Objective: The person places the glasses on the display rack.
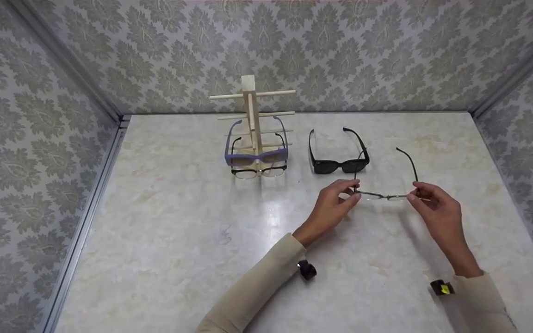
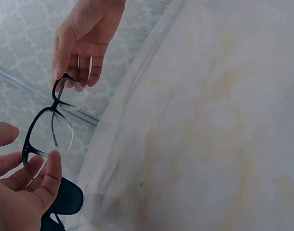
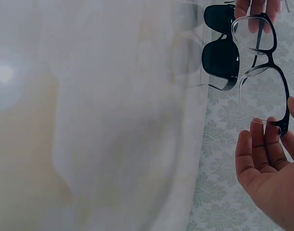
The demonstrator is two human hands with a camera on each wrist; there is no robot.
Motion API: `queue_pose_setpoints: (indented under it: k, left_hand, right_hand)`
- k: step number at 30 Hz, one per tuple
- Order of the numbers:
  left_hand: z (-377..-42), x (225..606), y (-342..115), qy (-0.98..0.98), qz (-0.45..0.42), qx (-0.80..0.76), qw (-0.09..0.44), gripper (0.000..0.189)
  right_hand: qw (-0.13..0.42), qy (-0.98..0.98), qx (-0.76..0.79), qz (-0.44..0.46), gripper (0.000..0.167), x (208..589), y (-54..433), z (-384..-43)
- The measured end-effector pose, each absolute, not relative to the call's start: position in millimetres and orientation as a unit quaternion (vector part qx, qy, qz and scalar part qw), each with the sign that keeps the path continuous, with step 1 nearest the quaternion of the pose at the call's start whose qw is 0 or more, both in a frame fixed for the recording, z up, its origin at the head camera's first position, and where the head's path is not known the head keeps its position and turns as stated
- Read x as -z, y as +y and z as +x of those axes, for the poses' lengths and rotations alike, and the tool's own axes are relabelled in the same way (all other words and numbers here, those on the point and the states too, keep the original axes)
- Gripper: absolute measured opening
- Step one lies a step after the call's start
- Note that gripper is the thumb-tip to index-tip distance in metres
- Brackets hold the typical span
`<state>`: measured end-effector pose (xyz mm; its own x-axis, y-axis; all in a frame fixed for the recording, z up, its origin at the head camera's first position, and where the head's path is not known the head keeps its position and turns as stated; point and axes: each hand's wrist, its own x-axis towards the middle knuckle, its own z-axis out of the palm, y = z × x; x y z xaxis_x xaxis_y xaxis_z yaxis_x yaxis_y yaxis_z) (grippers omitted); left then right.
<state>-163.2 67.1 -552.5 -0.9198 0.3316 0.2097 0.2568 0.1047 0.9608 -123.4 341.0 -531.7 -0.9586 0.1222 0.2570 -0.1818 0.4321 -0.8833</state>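
Observation:
Clear-lensed eyeglasses (image 1: 381, 196) with a dark upper frame are held up between two hands, their arms unfolded and pointing to the back. My left hand (image 1: 327, 203) pinches the left hinge corner between thumb and fingers. At the opposite corner, my right hand (image 1: 443, 213) grips the frame the same way. The right wrist view shows the clear lower rims and dark bridge of the eyeglasses (image 3: 270, 58), with the right hand's fingers (image 3: 259, 149) at one end. Black sunglasses (image 1: 326, 167) sit open on the table, just behind the left hand.
A wooden eyewear stand (image 1: 248, 84) with crossbars rises left of the sunglasses. Purple sunglasses (image 1: 241, 160) hang on it above dark-rimmed glasses (image 1: 233, 172). The marbled table (image 1: 164, 240) is bordered by patterned panels (image 1: 266, 41) at the back and sides.

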Motion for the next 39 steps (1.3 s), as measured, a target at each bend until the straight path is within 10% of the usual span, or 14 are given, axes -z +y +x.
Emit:
queue_pose_setpoints:
  k: [39]
  left_hand:
    - [-156.6, 554.6, 7.1, 0.744, 0.164, -0.642, -0.085, 0.028]
  right_hand:
    - [0.104, -0.820, -0.557, 0.073, 0.035, 531.3, 282.1, -125.0]
